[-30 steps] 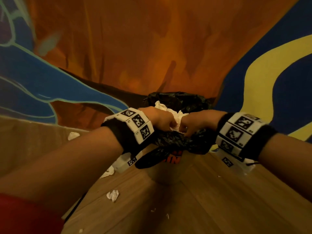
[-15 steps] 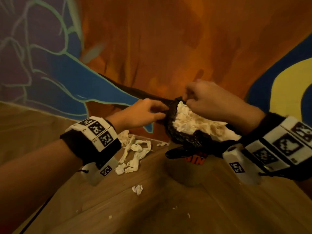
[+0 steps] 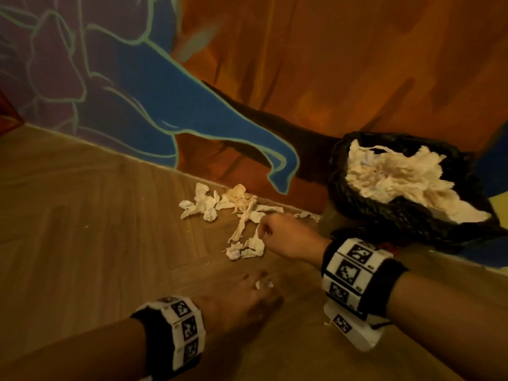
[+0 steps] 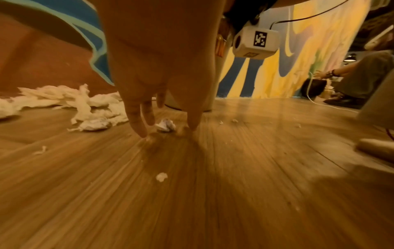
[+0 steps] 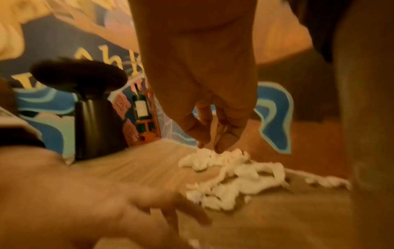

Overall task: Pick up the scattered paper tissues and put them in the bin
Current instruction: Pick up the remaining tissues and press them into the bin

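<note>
1. The left hand [image 3: 242,301] is held low over the wooden floor [image 3: 96,243], fingers straight and spread around a small tissue ball [image 4: 165,125]; nothing is gripped.
2. The right hand [image 3: 286,235] is seen with fingertips drawn together at a strand of the scattered tissues [image 3: 236,213]; whether it is pinched cannot be told.
3. The bin [image 3: 406,215], just beside the pile, is already heaped with tissue.
4. Overflow is judged the main risk: added tissue could slide off. Thin strands may tear if pulled, leaving scraps.
</note>
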`<action>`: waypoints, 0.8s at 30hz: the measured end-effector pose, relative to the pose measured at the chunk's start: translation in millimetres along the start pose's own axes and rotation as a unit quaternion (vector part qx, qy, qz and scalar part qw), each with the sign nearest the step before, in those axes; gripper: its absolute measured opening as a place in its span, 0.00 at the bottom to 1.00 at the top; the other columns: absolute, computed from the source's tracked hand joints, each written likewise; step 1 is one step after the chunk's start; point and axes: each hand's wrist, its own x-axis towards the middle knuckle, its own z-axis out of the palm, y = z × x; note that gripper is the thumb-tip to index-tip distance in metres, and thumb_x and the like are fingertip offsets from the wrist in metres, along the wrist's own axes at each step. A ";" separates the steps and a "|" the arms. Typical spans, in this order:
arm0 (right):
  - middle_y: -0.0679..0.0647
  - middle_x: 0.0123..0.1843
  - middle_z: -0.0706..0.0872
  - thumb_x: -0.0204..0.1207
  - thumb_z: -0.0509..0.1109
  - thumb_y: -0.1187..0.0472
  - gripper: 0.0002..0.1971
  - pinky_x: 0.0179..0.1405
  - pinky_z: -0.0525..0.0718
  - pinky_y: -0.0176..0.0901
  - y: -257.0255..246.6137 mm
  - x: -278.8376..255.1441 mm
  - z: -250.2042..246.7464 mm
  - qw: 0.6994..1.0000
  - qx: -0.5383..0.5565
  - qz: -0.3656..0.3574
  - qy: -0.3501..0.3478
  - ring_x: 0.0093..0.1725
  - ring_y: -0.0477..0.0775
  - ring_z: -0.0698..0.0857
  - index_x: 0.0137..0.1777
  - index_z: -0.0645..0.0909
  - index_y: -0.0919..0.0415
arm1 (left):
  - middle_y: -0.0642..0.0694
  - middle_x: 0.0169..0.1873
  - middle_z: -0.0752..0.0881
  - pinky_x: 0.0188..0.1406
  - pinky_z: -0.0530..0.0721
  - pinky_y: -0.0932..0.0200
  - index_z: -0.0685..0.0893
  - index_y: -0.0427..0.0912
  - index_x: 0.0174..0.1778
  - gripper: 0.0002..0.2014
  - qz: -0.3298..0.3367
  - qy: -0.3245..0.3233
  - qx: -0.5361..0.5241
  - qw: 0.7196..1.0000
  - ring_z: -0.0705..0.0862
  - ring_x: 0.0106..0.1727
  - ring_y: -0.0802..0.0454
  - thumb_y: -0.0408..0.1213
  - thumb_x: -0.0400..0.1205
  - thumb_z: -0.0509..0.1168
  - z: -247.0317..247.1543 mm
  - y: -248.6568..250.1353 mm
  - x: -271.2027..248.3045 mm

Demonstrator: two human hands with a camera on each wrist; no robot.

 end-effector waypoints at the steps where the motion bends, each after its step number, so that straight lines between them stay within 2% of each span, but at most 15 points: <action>1: 0.59 0.55 0.86 0.81 0.58 0.64 0.12 0.49 0.81 0.47 7.4 3.3 11.6 1.000 -0.005 0.024 -0.015 0.54 0.58 0.83 0.53 0.84 0.65 | 0.45 0.81 0.54 0.75 0.64 0.47 0.59 0.55 0.80 0.25 0.006 0.012 0.010 1.000 0.56 0.80 0.43 0.43 0.87 0.55 4.5 0.3 1.1; 3: 0.60 0.58 0.84 0.81 0.59 0.64 0.11 0.54 0.82 0.51 22.1 9.8 30.6 0.997 -0.010 0.072 -0.032 0.57 0.58 0.82 0.55 0.83 0.63 | 0.47 0.82 0.53 0.74 0.64 0.49 0.56 0.54 0.81 0.25 -0.010 0.019 0.003 1.000 0.59 0.78 0.44 0.42 0.88 0.53 6.5 -0.4 3.7; 5: 0.59 0.65 0.79 0.80 0.60 0.64 0.12 0.61 0.81 0.52 36.0 18.6 43.3 0.993 0.000 0.116 -0.030 0.63 0.59 0.79 0.60 0.80 0.60 | 0.46 0.79 0.59 0.72 0.70 0.47 0.60 0.52 0.80 0.22 0.004 0.017 0.018 1.000 0.67 0.73 0.42 0.42 0.88 0.53 12.0 -7.1 10.0; 7: 0.58 0.73 0.71 0.80 0.61 0.63 0.16 0.69 0.76 0.55 48.0 29.1 50.5 0.987 0.021 0.160 -0.015 0.72 0.61 0.72 0.68 0.74 0.57 | 0.45 0.75 0.65 0.69 0.74 0.45 0.65 0.50 0.76 0.20 0.013 -0.003 0.029 0.999 0.71 0.69 0.43 0.42 0.87 0.54 17.3 -15.9 16.3; 10: 0.58 0.81 0.58 0.79 0.65 0.63 0.27 0.77 0.67 0.62 63.2 48.2 57.5 0.973 0.058 0.220 0.031 0.80 0.65 0.60 0.77 0.64 0.54 | 0.44 0.71 0.68 0.67 0.73 0.53 0.67 0.47 0.74 0.18 -0.001 -0.004 -0.015 1.000 0.70 0.69 0.45 0.39 0.87 0.55 21.3 -27.0 21.1; 13: 0.60 0.83 0.53 0.80 0.63 0.62 0.30 0.79 0.62 0.63 76.6 69.8 63.5 0.951 0.097 0.282 0.083 0.82 0.67 0.55 0.81 0.58 0.56 | 0.45 0.68 0.71 0.56 0.68 0.66 0.70 0.45 0.71 0.15 -0.016 0.068 -0.078 0.994 0.71 0.61 0.55 0.41 0.88 0.53 15.4 -41.0 17.2; 14: 0.61 0.83 0.53 0.80 0.63 0.62 0.30 0.80 0.61 0.63 80.1 76.5 64.7 0.942 0.113 0.299 0.099 0.81 0.68 0.55 0.81 0.58 0.57 | 0.47 0.66 0.72 0.53 0.66 0.68 0.71 0.46 0.70 0.15 -0.035 0.096 -0.105 0.989 0.69 0.56 0.59 0.42 0.88 0.52 12.6 -48.0 14.7; 16: 0.61 0.82 0.53 0.80 0.64 0.61 0.29 0.80 0.60 0.61 87.0 89.2 66.2 0.929 0.124 0.323 0.129 0.81 0.68 0.55 0.80 0.59 0.58 | 0.50 0.63 0.71 0.52 0.65 0.68 0.71 0.47 0.69 0.14 -0.078 0.141 -0.144 0.976 0.66 0.54 0.62 0.42 0.88 0.52 5.8 -62.1 8.7; 18: 0.60 0.84 0.52 0.81 0.63 0.60 0.28 0.80 0.56 0.59 93.0 101.2 67.0 0.924 0.119 0.334 0.142 0.82 0.67 0.54 0.80 0.60 0.56 | 0.50 0.61 0.70 0.55 0.69 0.66 0.70 0.46 0.68 0.14 -0.112 0.185 -0.169 0.962 0.68 0.55 0.61 0.41 0.87 0.53 3.2 -78.5 6.0; 21: 0.56 0.86 0.49 0.83 0.61 0.54 0.27 0.81 0.54 0.58 98.3 115.6 67.4 0.914 0.142 0.350 0.150 0.83 0.66 0.53 0.81 0.60 0.50 | 0.49 0.56 0.71 0.55 0.77 0.56 0.73 0.43 0.61 0.10 -0.153 0.234 -0.226 0.933 0.74 0.52 0.55 0.37 0.86 0.53 4.7 -99.1 5.6; 24: 0.58 0.85 0.53 0.85 0.56 0.53 0.24 0.81 0.56 0.60 95.7 124.5 74.5 0.912 0.135 0.365 0.133 0.82 0.67 0.57 0.81 0.62 0.49 | 0.50 0.50 0.72 0.48 0.73 0.62 0.75 0.42 0.54 0.07 -0.178 0.257 -0.236 0.920 0.74 0.49 0.53 0.32 0.86 0.53 5.6 -112.7 8.7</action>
